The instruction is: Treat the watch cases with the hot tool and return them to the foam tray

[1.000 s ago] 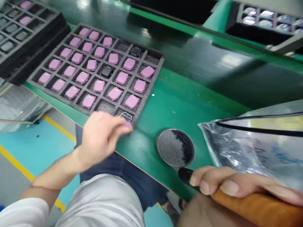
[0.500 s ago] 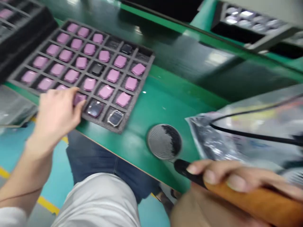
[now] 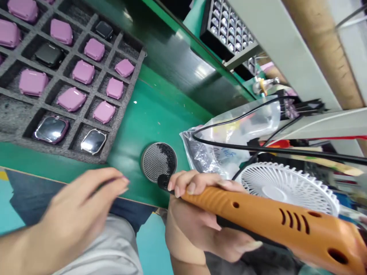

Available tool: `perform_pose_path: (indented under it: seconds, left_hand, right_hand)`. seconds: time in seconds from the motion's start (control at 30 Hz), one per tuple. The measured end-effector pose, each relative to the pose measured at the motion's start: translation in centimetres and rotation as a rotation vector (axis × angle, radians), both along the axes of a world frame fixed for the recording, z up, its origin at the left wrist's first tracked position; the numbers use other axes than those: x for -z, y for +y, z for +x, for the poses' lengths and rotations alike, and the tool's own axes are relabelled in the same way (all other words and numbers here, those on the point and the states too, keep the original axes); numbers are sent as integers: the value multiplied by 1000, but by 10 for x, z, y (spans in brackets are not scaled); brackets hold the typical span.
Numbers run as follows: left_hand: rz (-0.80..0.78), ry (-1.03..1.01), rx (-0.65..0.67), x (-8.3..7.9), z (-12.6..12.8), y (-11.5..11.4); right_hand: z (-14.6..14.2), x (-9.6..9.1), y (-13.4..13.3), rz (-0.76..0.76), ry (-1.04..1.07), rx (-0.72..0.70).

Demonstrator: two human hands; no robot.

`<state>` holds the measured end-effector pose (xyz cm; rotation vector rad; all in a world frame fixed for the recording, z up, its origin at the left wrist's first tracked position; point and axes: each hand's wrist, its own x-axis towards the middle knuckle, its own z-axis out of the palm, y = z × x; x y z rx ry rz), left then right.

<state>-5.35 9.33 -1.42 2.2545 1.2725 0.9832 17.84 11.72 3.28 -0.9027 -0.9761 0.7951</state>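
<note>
My left hand (image 3: 82,210) is closed in a pinch at the green bench's front edge. A sliver of pink shows at its fingertips; the watch case there is almost wholly hidden. My right hand (image 3: 197,202) is wrapped round an orange electric screwdriver (image 3: 258,214), its black nose pointing left. Just beyond the nose stands a round grey screw holder (image 3: 151,164), dotted with holes and partly covered with tiny dark pieces. To the left lies a grey foam tray (image 3: 114,143) of pink watch cases (image 3: 83,71). Two front pockets hold watches with dark screens (image 3: 51,129), one silver-rimmed.
A clear plastic bag (image 3: 212,152) and a black cable (image 3: 229,145) lie right of the holder. A white fan (image 3: 283,187) stands behind the screwdriver. Another tray of shiny parts (image 3: 226,26) sits beyond the bench's raised rear ledge (image 3: 183,49).
My left hand has left the foam tray, and a front pocket that held a pink watch case is now bare. The view has swung right, showing more of the screwdriver and fan.
</note>
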Motion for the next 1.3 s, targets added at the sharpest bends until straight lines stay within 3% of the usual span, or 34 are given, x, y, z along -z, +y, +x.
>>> perform_pose_path:
  seconds: [0.1,0.17,0.27,0.6,0.73,0.87,0.97,1.1,1.3]
  left_hand:
    - [-22,38,97,6,41,-4]
    - [-3,83,53,9,51,1]
    - [16,132,-2,11,51,8]
    - [62,88,48,22,49,3]
    - [70,83,117,27,51,3]
    - [86,60,158,29,49,3]
    - [77,38,167,28,48,5]
    - [69,20,158,28,50,5]
    - [59,19,151,28,51,5]
  right_hand:
    - [-1,-1,-1,-44,-19,3]
    - [-1,-1,-2,-60,-29,8]
    - [0,-2,-3,-57,-54,-12]
    - [2,-1,-3,-28,-116,-42]
    - [-3,-8,-6,-28,-139,45]
    - [-7,-8,-8,98,-191,109]
    - [-4,-3,-9,118,-204,48]
    - [6,8,-13,144,-244,-137]
    - [1,19,-23,91,-228,-93]
